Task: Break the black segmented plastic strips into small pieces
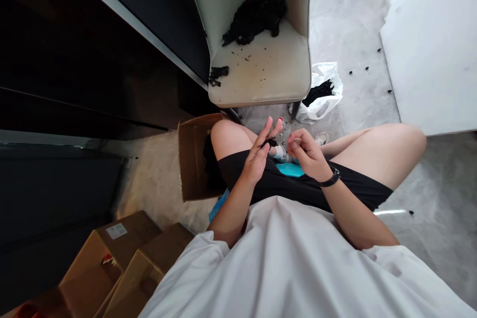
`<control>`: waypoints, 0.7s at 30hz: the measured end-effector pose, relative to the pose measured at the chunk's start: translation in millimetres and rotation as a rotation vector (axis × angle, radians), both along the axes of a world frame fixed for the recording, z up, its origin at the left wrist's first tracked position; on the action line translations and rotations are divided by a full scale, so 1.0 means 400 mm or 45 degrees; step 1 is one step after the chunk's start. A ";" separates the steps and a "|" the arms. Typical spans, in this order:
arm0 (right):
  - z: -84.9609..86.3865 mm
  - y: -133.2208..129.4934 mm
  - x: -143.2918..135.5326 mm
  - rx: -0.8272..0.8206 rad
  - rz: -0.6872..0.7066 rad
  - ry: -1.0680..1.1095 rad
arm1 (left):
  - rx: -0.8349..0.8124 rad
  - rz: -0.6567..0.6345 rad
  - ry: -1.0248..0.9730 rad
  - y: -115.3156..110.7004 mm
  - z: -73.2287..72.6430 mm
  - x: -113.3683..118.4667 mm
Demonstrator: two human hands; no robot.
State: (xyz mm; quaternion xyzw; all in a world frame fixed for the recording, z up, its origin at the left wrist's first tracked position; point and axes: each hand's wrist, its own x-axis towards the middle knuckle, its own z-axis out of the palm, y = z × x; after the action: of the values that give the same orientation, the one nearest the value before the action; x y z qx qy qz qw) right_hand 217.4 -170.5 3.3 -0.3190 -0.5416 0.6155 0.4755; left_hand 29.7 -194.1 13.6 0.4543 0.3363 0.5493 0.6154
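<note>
Over my lap, my left hand (257, 156) has its fingers stretched out. A small black shrivelled piece (271, 142) is held against its fingers and thumb. Close by on the right, my right hand (304, 151) is closed, with thumb and fingertips pinched together. Whatever may be between those fingertips is too small to make out. Ahead of both hands, a cream chair (268, 77) bears a heap of black crumpled material (257, 17) at its back. A smaller black clump (218, 75) lies on the seat's left edge, with dark crumbs scattered around.
A white plastic bag (323, 112) holding small black pieces (318, 93) stands on the floor right of the chair. An opened cardboard box (194, 159) with black contents is beside my left knee. More cardboard boxes (130, 233) stand lower left. Several black bits lie on the floor.
</note>
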 end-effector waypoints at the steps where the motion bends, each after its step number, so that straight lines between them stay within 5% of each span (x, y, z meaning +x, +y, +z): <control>1: 0.001 -0.002 0.001 0.005 0.025 -0.061 | 0.006 -0.025 0.000 -0.003 0.002 0.001; 6: 0.018 -0.007 0.005 0.178 0.144 -0.254 | 0.025 -0.170 0.022 -0.015 0.002 0.004; 11: 0.026 -0.002 -0.011 0.287 0.023 -0.394 | -0.014 -0.200 0.082 -0.017 -0.008 0.010; 18: 0.033 -0.007 -0.019 0.217 -0.081 -0.350 | -0.061 0.179 0.331 -0.022 -0.050 0.011; 21: 0.027 -0.010 -0.019 0.159 -0.105 -0.345 | -0.067 0.222 0.490 -0.023 -0.054 0.000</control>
State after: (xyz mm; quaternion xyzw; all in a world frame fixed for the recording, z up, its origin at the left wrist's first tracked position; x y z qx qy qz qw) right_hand 209.7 -174.7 14.1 -0.3909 -0.6245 0.5119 0.4418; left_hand 29.5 -203.3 -7.8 0.5039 0.5000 0.4943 0.5017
